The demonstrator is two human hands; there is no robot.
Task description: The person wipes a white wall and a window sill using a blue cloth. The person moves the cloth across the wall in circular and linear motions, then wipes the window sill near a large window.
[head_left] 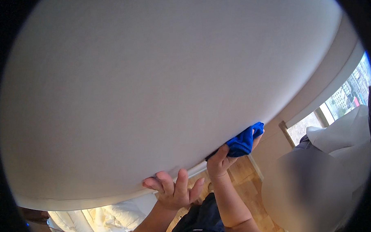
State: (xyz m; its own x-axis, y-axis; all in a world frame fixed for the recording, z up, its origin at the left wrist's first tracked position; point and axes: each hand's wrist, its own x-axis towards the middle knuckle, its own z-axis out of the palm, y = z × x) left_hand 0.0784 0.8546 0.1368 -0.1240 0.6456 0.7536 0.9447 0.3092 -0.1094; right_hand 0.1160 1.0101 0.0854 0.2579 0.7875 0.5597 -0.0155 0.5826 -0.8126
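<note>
A broad, smooth, pale panel (164,84) fills most of the view. It curves toward the rim, and I cannot tell what it belongs to. My right hand (221,163) grips a crumpled blue cloth (241,143) at the panel's lower right edge. The thumb lies over the near side of the cloth, and some fingertips show beyond it. To the left, my left hand (176,192) is raised at the panel's lower edge with its fingers spread. Nothing shows in it.
White bedding (111,219) lies at the lower left. Wooden flooring (245,177) shows below my right arm. At the right are a window (348,94) and white fabric (341,129). A blurred patch (306,189) at the lower right hides what is there.
</note>
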